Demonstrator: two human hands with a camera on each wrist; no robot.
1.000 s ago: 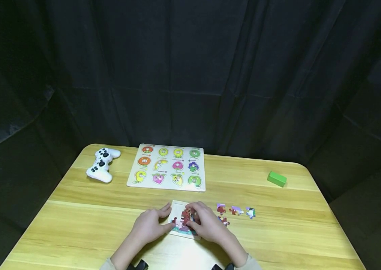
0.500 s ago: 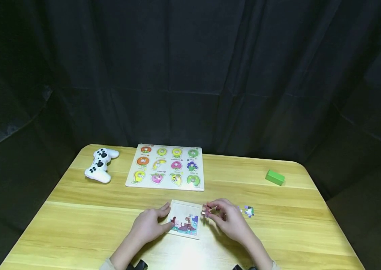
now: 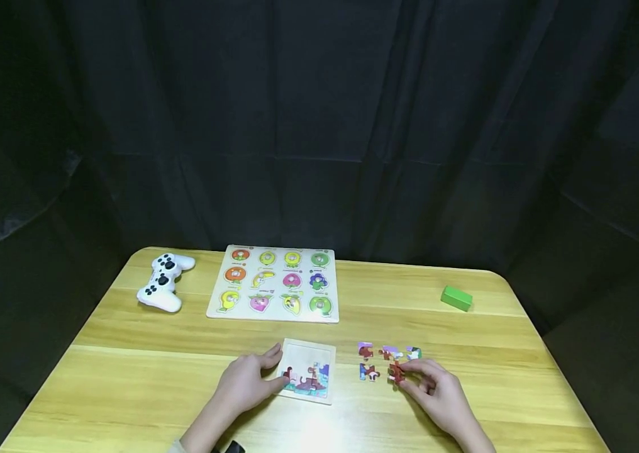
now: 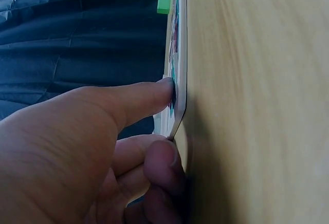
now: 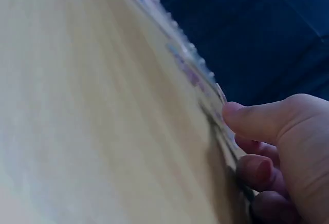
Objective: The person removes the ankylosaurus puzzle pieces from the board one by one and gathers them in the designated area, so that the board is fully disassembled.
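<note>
A small square jigsaw tray (image 3: 308, 346) lies at the front middle of the table, its lower part filled with colourful pieces. My left hand (image 3: 244, 381) grips the tray's left edge; the left wrist view has the thumb (image 4: 149, 96) on top and curled fingers at the rim. To the right of the tray, my right hand (image 3: 437, 391) pinches a reddish-brown jigsaw piece (image 3: 395, 373) between thumb and fingers, close to the tabletop. Several loose pieces lie beside it, among them a purple-and-red one (image 3: 365, 350) and a blue-and-red one (image 3: 369, 372). The right wrist view is blurred.
Behind the tray lies a white fruit peg puzzle board (image 3: 275, 319). A white game controller (image 3: 164, 282) sits at the back left, a green block (image 3: 456, 298) at the back right. Dark curtains (image 3: 319, 126) surround the wooden table (image 3: 127, 390).
My right hand has moved right, from over the tray to the loose pieces, carrying the reddish-brown jigsaw piece out of it. My left hand stays on the tray's edge.
</note>
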